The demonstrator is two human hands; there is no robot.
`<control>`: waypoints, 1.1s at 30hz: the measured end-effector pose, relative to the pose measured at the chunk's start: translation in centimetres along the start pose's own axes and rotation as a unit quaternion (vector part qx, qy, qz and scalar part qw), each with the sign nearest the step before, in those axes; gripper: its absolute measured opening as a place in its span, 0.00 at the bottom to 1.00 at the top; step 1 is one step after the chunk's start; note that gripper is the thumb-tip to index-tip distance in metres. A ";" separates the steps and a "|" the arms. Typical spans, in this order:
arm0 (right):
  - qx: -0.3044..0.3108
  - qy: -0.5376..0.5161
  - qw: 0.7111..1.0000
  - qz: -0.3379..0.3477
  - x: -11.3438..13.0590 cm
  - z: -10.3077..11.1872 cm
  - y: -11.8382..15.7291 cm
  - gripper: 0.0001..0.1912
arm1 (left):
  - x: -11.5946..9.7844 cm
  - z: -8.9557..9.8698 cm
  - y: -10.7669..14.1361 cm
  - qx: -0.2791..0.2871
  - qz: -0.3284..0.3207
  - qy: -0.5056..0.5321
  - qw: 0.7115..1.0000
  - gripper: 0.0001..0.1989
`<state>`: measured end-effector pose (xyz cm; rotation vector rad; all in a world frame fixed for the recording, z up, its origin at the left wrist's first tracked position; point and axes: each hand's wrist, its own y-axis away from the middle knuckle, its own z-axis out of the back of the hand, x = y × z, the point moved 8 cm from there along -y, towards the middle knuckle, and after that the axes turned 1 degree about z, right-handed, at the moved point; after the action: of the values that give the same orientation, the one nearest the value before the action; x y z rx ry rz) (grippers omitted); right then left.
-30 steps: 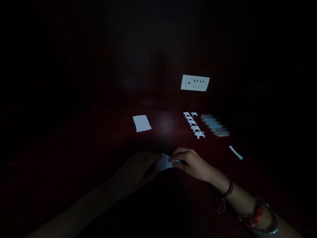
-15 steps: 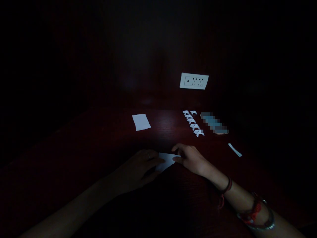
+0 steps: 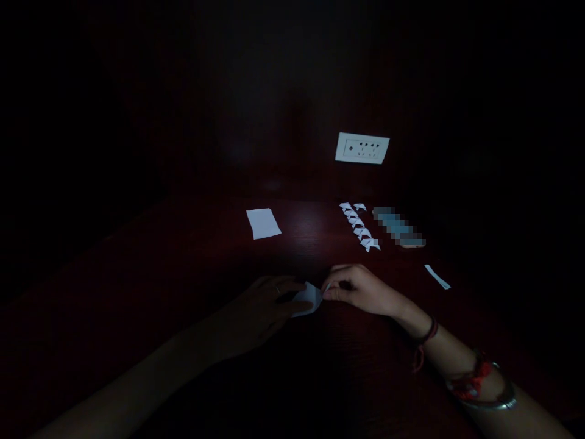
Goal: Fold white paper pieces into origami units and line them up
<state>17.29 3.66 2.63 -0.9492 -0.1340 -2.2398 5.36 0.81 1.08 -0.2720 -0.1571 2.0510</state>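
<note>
A small white paper [image 3: 309, 295] lies between my two hands near the middle of the dark red table [image 3: 205, 244]. My left hand [image 3: 269, 305], with a ring on one finger, has its fingers on the paper's left part. At the right end, my right hand [image 3: 359, 289] pinches the paper's edge between thumb and fingers, and that edge stands raised. Beyond my hands lies a flat stack of white paper squares [image 3: 264, 224]. Several folded white paper pieces [image 3: 355, 222] form a row at the back right, with one more folded piece [image 3: 360, 207] beside its far end.
A phone-like object [image 3: 397, 228], its surface blurred, lies right of the folded row. Nearer on the right is a narrow white paper strip [image 3: 437, 277]. A white socket plate [image 3: 362, 148] is on the dark wall behind. The surroundings are very dim.
My right hand has moved slightly right, and the paper's right end is now bent upward in its fingers. My left hand's fingers have shifted a little over the paper. The view has shifted slightly.
</note>
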 end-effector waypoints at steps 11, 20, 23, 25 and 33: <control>-0.071 -0.030 0.993 -0.090 -1.5 -0.7 -0.9 0.07 | -0.4 -0.2 0.1 -0.035 -0.007 0.014 0.999 0.20; -0.101 0.040 0.988 -0.108 -1.3 -1.0 -1.3 0.03 | 0.6 -1.6 0.1 -0.035 0.078 0.057 0.995 0.16; -0.106 0.047 0.986 -0.122 -1.5 -1.1 -1.4 0.03 | 0.1 -1.4 0.0 -0.021 0.074 0.060 0.995 0.17; -0.108 0.056 0.984 -0.130 -1.5 -1.1 -1.4 0.02 | 0.0 -0.9 0.1 -0.030 0.090 0.057 0.994 0.18; -0.101 0.078 0.981 -0.143 -1.3 -1.2 -1.4 0.02 | -2.2 0.8 0.2 -0.015 0.042 0.057 0.997 0.18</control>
<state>16.33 5.09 1.11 -0.9014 0.0317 -2.6242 6.00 -1.16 2.06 -0.4201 -0.1084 2.1117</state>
